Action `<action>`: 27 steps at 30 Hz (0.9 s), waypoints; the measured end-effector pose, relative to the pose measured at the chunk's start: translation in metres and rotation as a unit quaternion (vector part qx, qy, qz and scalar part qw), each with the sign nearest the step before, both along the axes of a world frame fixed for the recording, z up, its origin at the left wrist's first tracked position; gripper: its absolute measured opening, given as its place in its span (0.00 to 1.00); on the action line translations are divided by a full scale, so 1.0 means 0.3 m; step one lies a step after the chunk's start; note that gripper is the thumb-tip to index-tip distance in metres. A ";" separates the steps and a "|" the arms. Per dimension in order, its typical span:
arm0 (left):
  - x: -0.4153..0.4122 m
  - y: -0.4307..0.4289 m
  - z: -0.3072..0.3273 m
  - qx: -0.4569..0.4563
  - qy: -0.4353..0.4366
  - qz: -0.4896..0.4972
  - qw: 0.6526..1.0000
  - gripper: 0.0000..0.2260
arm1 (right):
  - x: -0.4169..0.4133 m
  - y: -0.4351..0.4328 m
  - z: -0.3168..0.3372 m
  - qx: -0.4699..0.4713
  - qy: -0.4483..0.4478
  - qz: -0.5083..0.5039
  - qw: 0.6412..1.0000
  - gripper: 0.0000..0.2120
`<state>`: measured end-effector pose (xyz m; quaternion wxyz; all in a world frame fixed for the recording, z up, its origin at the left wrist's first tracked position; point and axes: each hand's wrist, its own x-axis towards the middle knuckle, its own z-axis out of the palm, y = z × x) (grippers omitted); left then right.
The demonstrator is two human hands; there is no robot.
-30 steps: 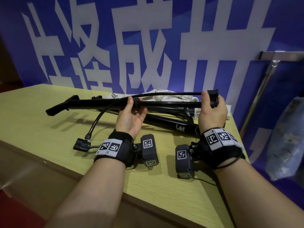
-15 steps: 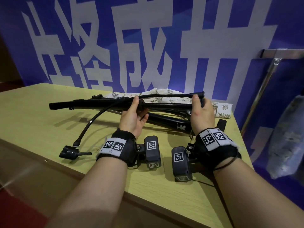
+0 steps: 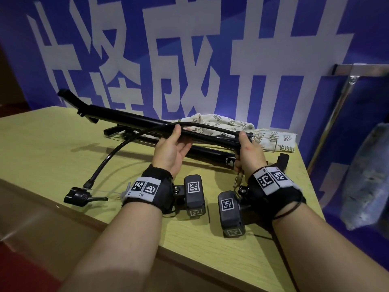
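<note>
Both hands have hold of the pump [image 3: 134, 119]. My left hand [image 3: 171, 150] cups the barrel from below about midway, fingers curled under and thumb pressed on top. My right hand [image 3: 249, 154] is wrapped round the near right end.

The pump is up off the table [image 3: 42, 144], stretched between my hands and sticking out well past the left one. Its long axis runs right to left on a slant: low at my right hand, with the far end pointing up and away to the left.

Its hose [image 3: 109, 157] arcs over the barrel past my left thumb, then drops to the nozzle [image 3: 79, 196], which lies on the table left of my left wrist.

A second pump [image 3: 210, 155] lies on the table just under my hands, and there's a leafy cloth [image 3: 223, 122] beyond them.
</note>
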<state>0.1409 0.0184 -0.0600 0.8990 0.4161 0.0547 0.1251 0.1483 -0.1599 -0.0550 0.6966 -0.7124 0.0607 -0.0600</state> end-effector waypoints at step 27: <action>-0.005 0.020 0.003 -0.008 -0.033 -0.006 0.999 0.20 | -0.021 -0.015 0.018 0.186 0.014 -0.036 0.982 0.16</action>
